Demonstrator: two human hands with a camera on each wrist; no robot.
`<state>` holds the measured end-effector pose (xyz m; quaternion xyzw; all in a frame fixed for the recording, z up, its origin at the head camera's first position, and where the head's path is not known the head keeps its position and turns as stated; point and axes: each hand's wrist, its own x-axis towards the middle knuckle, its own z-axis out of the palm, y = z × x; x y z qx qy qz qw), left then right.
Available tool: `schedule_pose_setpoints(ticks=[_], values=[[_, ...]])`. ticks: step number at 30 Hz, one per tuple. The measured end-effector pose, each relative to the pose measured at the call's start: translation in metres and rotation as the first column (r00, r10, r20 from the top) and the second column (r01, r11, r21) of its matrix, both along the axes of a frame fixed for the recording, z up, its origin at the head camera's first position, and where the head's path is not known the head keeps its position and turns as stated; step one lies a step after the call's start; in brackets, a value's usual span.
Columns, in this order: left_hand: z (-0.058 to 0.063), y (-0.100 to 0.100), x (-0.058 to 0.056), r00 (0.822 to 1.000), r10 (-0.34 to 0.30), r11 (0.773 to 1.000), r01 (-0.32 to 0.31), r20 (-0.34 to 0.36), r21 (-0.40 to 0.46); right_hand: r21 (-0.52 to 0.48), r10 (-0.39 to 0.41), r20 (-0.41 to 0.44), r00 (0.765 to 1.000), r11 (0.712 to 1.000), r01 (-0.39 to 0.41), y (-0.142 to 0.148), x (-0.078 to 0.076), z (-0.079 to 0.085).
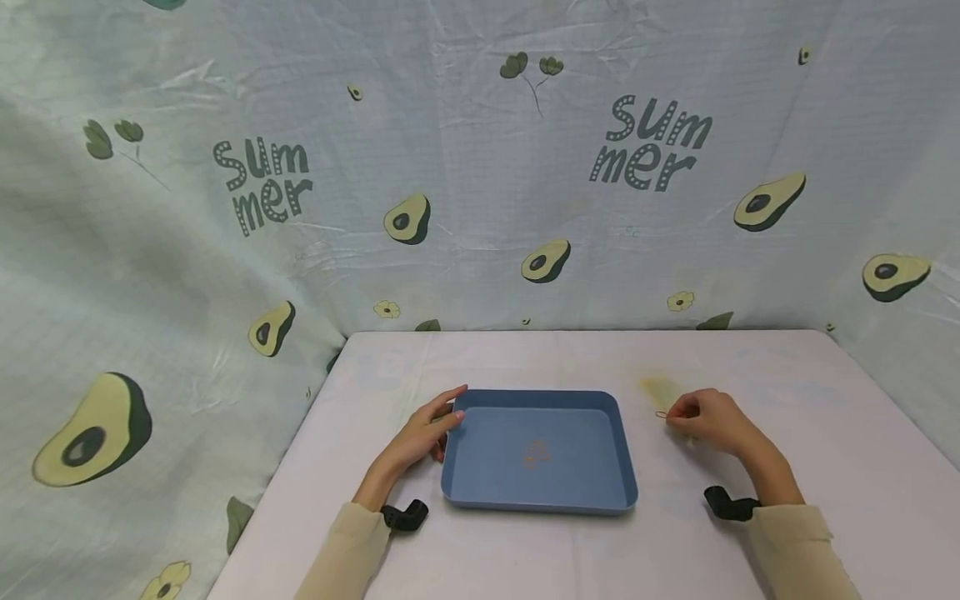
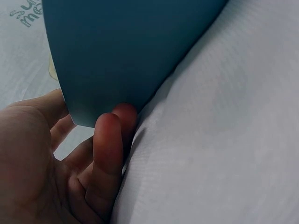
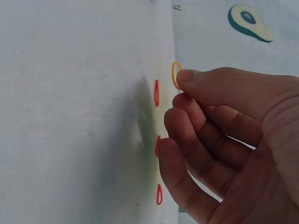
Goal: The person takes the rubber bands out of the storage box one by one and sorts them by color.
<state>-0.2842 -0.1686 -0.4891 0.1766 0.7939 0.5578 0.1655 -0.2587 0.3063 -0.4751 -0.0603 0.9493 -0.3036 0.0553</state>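
Note:
A shallow blue tray (image 1: 540, 492) lies on the table, with small orange-brown loop-like shapes (image 1: 536, 452) in its middle. My left hand (image 1: 423, 429) grips the tray's left side, thumb over the rim; in the left wrist view its fingertips (image 2: 108, 128) are at the tray's outer wall (image 2: 121, 56). To the right of the tray, my right hand (image 1: 708, 419) pinches a thin orange rubber band (image 3: 174, 74) between thumb and fingertips, just above the table. Red rubber bands (image 3: 156, 93) appear behind its fingers in the right wrist view.
A pale cloth covers the table (image 1: 525, 558). A yellowish stain (image 1: 660, 390) marks it beside my right hand. Patterned curtains (image 1: 465, 167) with avocados hang behind and to the sides. Black wrist mounts (image 1: 405, 516) sit on both wrists.

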Motion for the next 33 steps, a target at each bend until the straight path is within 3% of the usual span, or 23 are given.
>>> schedule_pose_setpoints(ticks=[14,33], values=[[-0.001,0.000,0.001,1.000,-0.015,1.000,0.015,0.000,0.008,0.029,0.009,0.011,1.000,1.000,-0.009,0.002,-0.001,-0.012],[0.000,0.000,0.001,1.000,-0.010,1.000,0.010,0.006,-0.001,-0.020,-0.006,0.058,0.998,1.000,0.007,0.000,0.006,-0.003]])
